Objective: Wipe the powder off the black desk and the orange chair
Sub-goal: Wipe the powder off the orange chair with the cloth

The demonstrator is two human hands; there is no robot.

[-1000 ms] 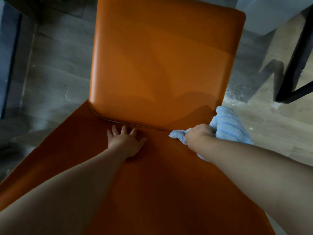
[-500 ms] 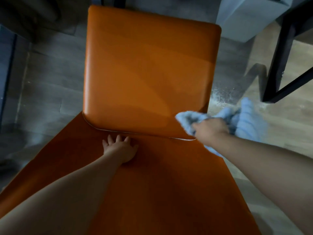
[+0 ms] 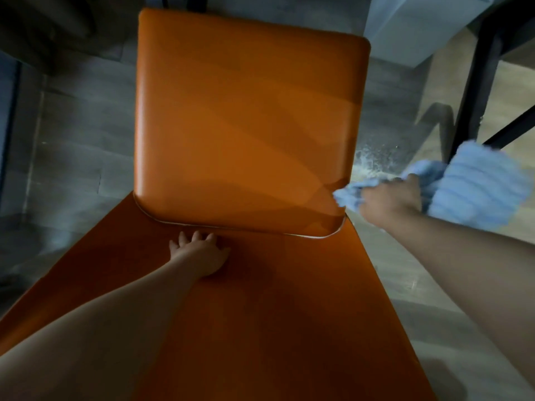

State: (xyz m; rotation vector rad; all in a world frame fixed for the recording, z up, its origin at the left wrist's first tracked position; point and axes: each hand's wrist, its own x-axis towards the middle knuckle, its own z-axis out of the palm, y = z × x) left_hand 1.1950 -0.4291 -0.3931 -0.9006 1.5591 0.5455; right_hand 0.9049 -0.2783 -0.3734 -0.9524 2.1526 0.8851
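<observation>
Her left hand (image 3: pixel 202 254) lies flat, palm down, fingers spread forward, arm stretched straight out. The right hand (image 3: pixel 388 202) is out to the side, held higher, fingers curled tight around a cloth (image 3: pixel 474 189), forearm bare.

The right hand (image 3: pixel 389 199) and its blue cloth (image 3: pixel 474 188) are motion-blurred; its fingers are hidden.
</observation>
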